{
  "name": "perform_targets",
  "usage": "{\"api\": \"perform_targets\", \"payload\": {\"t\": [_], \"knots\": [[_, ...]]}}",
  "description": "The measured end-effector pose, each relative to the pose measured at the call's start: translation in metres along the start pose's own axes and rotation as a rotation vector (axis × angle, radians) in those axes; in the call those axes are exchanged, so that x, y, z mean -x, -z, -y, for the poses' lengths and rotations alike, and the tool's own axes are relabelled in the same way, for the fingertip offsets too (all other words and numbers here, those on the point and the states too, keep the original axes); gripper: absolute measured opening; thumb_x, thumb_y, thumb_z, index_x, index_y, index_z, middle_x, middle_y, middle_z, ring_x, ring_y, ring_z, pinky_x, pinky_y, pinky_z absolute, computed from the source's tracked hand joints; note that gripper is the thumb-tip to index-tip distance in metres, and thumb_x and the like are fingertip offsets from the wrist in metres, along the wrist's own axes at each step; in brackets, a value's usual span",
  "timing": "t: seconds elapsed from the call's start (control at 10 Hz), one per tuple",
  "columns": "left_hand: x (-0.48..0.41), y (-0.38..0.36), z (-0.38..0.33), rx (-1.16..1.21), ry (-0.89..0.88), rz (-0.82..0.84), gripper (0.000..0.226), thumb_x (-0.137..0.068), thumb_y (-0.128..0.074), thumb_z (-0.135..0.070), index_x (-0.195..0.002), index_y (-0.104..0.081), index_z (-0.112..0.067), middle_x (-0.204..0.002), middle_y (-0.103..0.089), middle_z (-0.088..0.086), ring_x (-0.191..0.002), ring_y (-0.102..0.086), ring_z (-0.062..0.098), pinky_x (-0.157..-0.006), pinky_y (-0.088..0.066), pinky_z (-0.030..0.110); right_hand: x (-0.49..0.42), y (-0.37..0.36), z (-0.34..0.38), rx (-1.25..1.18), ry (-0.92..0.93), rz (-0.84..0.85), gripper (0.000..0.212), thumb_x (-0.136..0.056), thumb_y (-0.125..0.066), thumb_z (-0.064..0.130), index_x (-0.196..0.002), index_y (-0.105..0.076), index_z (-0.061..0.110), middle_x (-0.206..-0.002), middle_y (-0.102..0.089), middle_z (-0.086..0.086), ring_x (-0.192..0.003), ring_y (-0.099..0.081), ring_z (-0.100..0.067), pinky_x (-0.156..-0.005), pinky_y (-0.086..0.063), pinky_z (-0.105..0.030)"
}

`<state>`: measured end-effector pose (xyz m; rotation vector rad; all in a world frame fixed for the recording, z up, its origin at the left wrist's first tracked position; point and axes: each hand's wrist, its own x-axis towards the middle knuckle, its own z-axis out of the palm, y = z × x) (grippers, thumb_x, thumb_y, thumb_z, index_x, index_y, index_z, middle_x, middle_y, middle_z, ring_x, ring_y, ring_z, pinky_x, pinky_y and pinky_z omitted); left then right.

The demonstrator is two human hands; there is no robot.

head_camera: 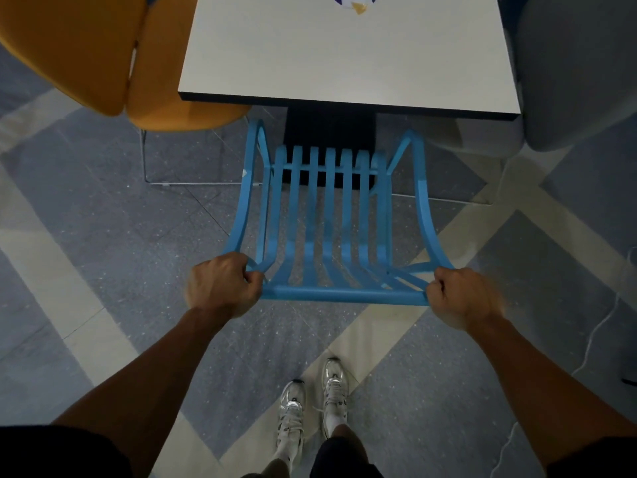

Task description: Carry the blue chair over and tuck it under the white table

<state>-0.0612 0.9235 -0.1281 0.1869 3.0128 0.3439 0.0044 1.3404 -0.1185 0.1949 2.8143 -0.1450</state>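
Observation:
The blue chair (pixel 329 215) with a slatted seat and back is right in front of me, its front edge just short of the white table (pixel 344 63). My left hand (pixel 222 284) grips the left end of the chair's top rail. My right hand (pixel 462 296) grips the right end. The seat's front slats lie close to the table's dark pedestal (pixel 329 132), below the near table edge. The chair's legs are hidden beneath the seat.
An orange chair (pixel 103 56) stands at the table's left, its wire legs (pixel 151 181) on the floor. A grey upholstered seat (pixel 579 70) sits at the right. A white cable (pixel 599 326) trails along the floor at right. My feet (pixel 313 408) stand behind the chair.

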Motion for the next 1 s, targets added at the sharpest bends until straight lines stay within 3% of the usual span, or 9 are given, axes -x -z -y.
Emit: {"api": "perform_targets", "payload": {"t": [0.2,0.4,0.6,0.7,0.8,0.9,1.0], "knots": [[0.000,0.002,-0.001,0.003,0.007,-0.001,0.024,-0.075,-0.043,-0.046,-0.057,-0.036,-0.032,-0.051,-0.043,-0.013,-0.041,-0.043,0.006,-0.043,-0.035,0.021,0.002,-0.003,0.003,-0.057,-0.016,-0.064,0.028,-0.078,-0.037,0.041,-0.059,-0.043,0.021,-0.052,-0.047,0.003,-0.045,-0.050,-0.018,-0.048,-0.046,-0.033],[0.002,0.005,-0.002,-0.016,-0.003,-0.008,0.022,-0.074,-0.042,-0.044,-0.057,-0.035,-0.033,-0.050,-0.039,-0.015,-0.041,-0.039,0.003,-0.042,-0.027,0.018,0.001,-0.008,0.002,-0.050,-0.024,-0.109,0.030,-0.077,-0.032,0.043,-0.059,-0.041,0.020,-0.050,-0.045,0.003,-0.043,-0.047,-0.016,-0.048,-0.044,-0.032],[0.005,0.003,0.001,-0.017,-0.068,-0.034,0.024,-0.077,-0.044,-0.038,-0.059,-0.028,-0.035,-0.052,-0.032,-0.017,-0.041,-0.033,0.001,-0.044,-0.023,0.018,0.005,-0.006,0.006,-0.057,-0.009,-0.130,0.029,-0.078,-0.030,0.043,-0.057,-0.033,0.025,-0.048,-0.037,0.009,-0.041,-0.035,-0.005,-0.044,-0.021,-0.024],[0.003,0.003,0.000,-0.033,-0.102,-0.034,0.022,-0.077,-0.044,-0.037,-0.061,-0.031,-0.034,-0.054,-0.034,-0.015,-0.044,-0.034,0.003,-0.046,-0.028,0.021,0.007,-0.006,0.006,-0.061,-0.014,-0.122,0.030,-0.081,-0.029,0.043,-0.059,-0.036,0.024,-0.052,-0.039,0.010,-0.042,-0.037,-0.009,-0.045,-0.022,-0.027],[0.001,0.004,0.000,-0.103,-0.124,-0.037,0.015,-0.077,-0.046,-0.040,-0.069,-0.040,-0.029,-0.064,-0.040,-0.008,-0.057,-0.037,0.011,-0.058,-0.038,0.034,0.004,-0.005,0.008,-0.047,0.021,-0.185,0.028,-0.082,-0.034,0.042,-0.073,-0.047,0.019,-0.069,-0.055,0.000,-0.059,-0.046,-0.021,-0.056,-0.036,-0.035],[0.002,0.009,-0.001,-0.153,-0.126,-0.030,0.039,-0.079,-0.048,-0.049,-0.100,-0.056,-0.017,-0.094,-0.055,0.005,-0.084,-0.047,0.021,-0.082,-0.040,0.041,0.003,0.000,0.006,-0.027,0.045,-0.106,0.050,-0.083,-0.040,0.050,-0.115,-0.058,0.015,-0.106,-0.061,-0.006,-0.096,-0.054,-0.026,-0.085,-0.044,-0.046],[-0.003,0.021,-0.010,-0.112,-0.157,-0.060,0.074,-0.085,-0.046,-0.056,-0.138,-0.048,-0.005,-0.138,-0.051,0.018,-0.125,-0.045,0.031,-0.109,-0.033,0.048,-0.006,0.010,0.010,-0.147,0.059,-0.080,0.067,-0.087,-0.046,0.056,-0.140,-0.044,0.015,-0.139,-0.053,-0.009,-0.125,-0.047,-0.029,-0.106,-0.037,-0.050]]}}
